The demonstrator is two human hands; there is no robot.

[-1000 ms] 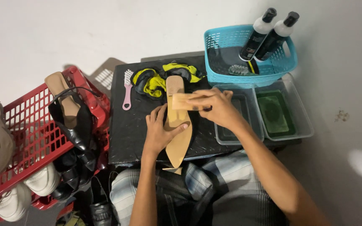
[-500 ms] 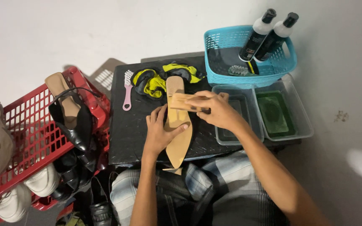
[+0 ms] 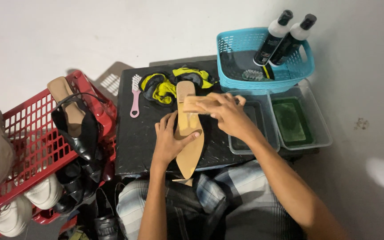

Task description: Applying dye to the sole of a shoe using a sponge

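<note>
L hand (image 3: 170,141) flat, pinning shoe (image 3: 189,133) on desk (image 3: 134,142); R hand (image 3: 227,112) grips brush (image 3: 195,105) — best w/ short, even strokes.

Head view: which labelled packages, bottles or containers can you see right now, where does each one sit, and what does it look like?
Two bottles: black caps, white shoulders, dark labelled bodies, leaning side by side in the blue basket at the black table's far right corner.
Two clear tubs: rectangular, right of the right hand; the outer one holds something green.
No signs or screens show.
</note>
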